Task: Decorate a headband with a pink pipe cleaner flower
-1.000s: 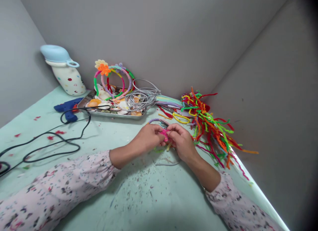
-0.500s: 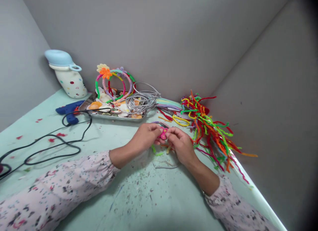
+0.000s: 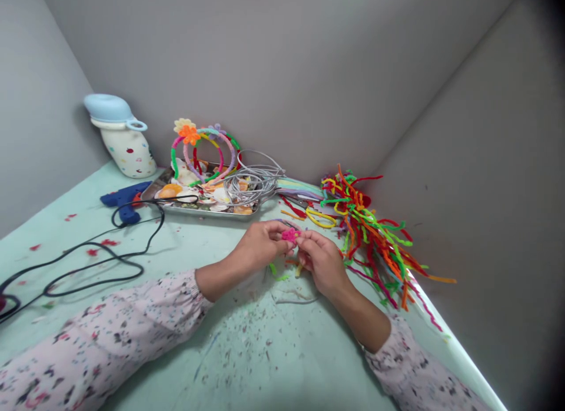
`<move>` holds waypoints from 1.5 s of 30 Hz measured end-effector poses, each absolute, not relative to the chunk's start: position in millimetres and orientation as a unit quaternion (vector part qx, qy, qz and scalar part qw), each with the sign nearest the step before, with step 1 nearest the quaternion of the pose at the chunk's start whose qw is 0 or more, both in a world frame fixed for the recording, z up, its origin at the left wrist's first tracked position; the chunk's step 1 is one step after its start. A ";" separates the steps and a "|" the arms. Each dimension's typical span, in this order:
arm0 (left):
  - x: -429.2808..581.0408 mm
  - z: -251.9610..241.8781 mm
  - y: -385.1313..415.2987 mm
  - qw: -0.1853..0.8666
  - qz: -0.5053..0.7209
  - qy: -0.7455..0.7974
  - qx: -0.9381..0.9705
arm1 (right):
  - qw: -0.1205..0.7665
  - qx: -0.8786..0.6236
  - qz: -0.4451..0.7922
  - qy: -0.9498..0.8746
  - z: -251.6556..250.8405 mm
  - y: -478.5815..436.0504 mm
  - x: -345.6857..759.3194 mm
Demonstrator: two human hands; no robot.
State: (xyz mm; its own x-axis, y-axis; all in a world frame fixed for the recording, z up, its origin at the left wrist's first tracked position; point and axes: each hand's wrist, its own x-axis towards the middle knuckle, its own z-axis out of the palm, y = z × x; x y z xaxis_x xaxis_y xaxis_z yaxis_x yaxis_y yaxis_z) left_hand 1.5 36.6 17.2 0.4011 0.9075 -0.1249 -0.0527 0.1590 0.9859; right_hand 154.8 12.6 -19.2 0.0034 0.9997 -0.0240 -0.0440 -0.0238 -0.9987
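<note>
One fuzzy pink flower [image 3: 289, 235] is pinched by your left hand [image 3: 260, 245] and your right hand [image 3: 325, 262], both nearly closed, over the counter [image 3: 282, 358], nearer you than the metal tray [image 3: 207, 213] and to its right.

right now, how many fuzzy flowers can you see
4: a pink flower in the fingertips of the left hand and right hand; an orange flower, a cream flower and a purple flower on the hoops. Others may be hidden.
</note>
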 end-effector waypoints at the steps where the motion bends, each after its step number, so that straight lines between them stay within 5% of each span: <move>1: 0.9 18.5 37.2 0.651 0.372 0.403 0.525 | 0.509 -0.498 0.504 -0.489 -17.7 12.5 155.4; 6: -3.9 17.3 47.0 0.667 0.394 0.431 0.462 | 0.479 -0.550 0.373 -0.574 -6.1 15.2 163.0; 12: -6.5 4.6 55.9 0.657 0.433 0.437 0.436 | 0.197 -0.491 0.260 -0.808 14.6 10.0 171.2; 18: -6.1 0.1 54.0 0.664 0.436 0.414 0.445 | 0.096 -0.478 0.182 -0.854 18.7 -6.4 161.2; 23: -4.2 3.2 50.3 0.661 0.453 0.362 0.476 | 0.117 -0.467 0.174 -0.859 11.9 -2.1 160.4; 34: -0.8 0.4 45.9 0.674 0.463 0.307 0.488 | 0.340 -0.532 0.256 -0.732 3.7 29.4 186.2; 45: -1.0 -7.0 50.2 0.667 0.475 0.345 0.459 | 0.386 -0.535 0.298 -0.690 -15.0 18.6 166.8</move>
